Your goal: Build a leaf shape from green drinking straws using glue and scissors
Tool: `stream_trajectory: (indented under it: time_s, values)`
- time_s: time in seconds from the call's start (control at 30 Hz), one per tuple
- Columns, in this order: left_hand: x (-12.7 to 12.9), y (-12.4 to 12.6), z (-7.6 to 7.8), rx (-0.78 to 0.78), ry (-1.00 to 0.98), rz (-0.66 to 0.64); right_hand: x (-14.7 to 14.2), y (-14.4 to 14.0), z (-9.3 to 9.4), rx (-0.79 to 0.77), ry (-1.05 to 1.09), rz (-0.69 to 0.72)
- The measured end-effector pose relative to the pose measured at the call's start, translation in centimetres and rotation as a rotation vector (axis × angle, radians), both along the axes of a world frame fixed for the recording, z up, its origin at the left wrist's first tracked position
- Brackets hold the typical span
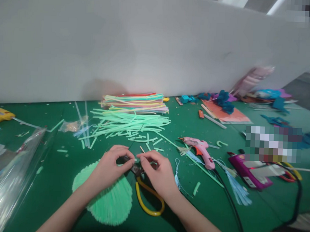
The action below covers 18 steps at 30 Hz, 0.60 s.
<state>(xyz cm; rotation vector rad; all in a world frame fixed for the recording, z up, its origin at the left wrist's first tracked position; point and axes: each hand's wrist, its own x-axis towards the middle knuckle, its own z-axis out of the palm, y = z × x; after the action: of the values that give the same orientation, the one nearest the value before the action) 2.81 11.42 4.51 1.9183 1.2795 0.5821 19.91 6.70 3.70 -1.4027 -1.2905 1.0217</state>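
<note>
My left hand (118,162) and my right hand (156,165) meet fingertip to fingertip above the table. Both pinch a short green pipe cleaner piece (137,160), mostly hidden by the fingers. Under them lie scissors with yellow handles (153,211), their blades partly covered by my hands. Beneath my left wrist is a fan-shaped pad of green pipe cleaners (112,204). Just beyond my hands, cut green pipe cleaner bits (143,140) are scattered in front of a loose heap of long green pipe cleaners (129,121).
A pink glue gun (198,148) with a black cord lies to the right, near blue tassels (237,188) and a magenta box (247,171). Multicoloured pipe cleaners (135,103) are stacked by the wall. At left are a yellow glue gun (1,116) and clear plastic wrapping (18,182).
</note>
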Motion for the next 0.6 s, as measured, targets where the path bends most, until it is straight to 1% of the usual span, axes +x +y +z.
stream_trajectory:
  time_s: [0.1,0.17,0.27,0.37,0.43,0.5,0.6]
  values:
    - [-0.6,0.3,0.1,-0.03,0.027,-0.047,0.6,0.6,0.1,-0.299,0.186,0.059]
    - [-1.0,0.5,0.4,-0.042,0.052,-0.066,0.6,0.7,0.0,-0.412,0.25,0.14]
    - [-1.7,0.5,1.0,0.013,0.091,-0.11,0.6,0.6,-0.1,-0.441,0.281,0.19]
    - [-2.0,0.2,1.5,0.086,0.149,-0.258,0.9,0.6,0.1,-0.418,0.222,0.148]
    - [-2.0,-0.2,1.6,0.084,0.203,-0.359,1.3,0.7,0.4,-0.418,0.137,0.144]
    - [-1.8,-0.4,1.4,0.083,0.26,-0.41,1.8,0.8,0.8,-0.439,0.05,0.209]
    - [-1.4,-0.3,0.9,0.133,0.306,-0.429,2.1,0.7,1.2,-0.512,-0.004,0.371]
